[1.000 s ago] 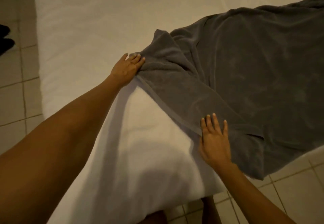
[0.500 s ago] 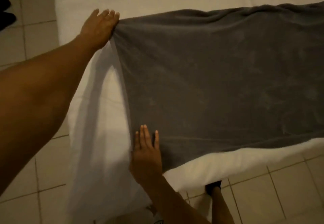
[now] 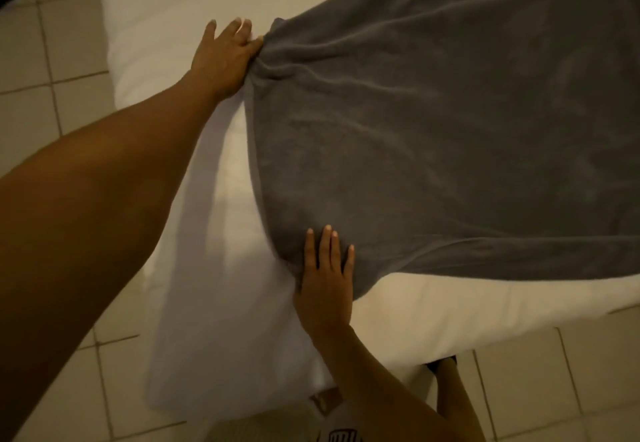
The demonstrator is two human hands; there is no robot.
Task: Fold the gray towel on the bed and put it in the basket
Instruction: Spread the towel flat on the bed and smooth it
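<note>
The gray towel [image 3: 433,137] lies spread over the white bed [image 3: 225,303], filling the centre and right of the frame and running off the upper right edge. Its upper left corner is bunched into creases where the left hand [image 3: 225,57] meets it; that hand's thumb side pinches the cloth, while its other fingers [image 3: 239,28] splay loose on the sheet just beside the towel. At lower centre the right hand [image 3: 325,286] lies flat, fingers [image 3: 327,251] stretched out and resting on top of the towel's lower left corner, gripping nothing. Pale tiled floor [image 3: 52,61] surrounds the bed
</note>
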